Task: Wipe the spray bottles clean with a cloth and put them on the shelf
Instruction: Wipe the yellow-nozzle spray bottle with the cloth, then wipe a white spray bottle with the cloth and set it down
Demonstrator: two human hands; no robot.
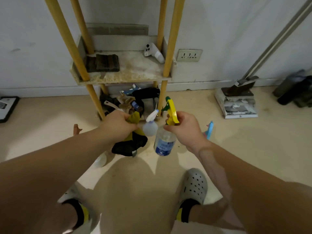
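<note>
Right grip (pixel 181 126) pinches yellow plastic trigger—clear bottle (pixel 164 143); left (pixel 118 124) bunches cloth (pixel 130 144).

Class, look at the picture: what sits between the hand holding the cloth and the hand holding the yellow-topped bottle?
In the head view, a small pale spray bottle sits between the left hand and right hand.

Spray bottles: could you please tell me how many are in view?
2 clearly: a yellow-trigger bottle held by the right hand, and a white-trigger bottle beside the left hand. Others may be hidden.
</note>
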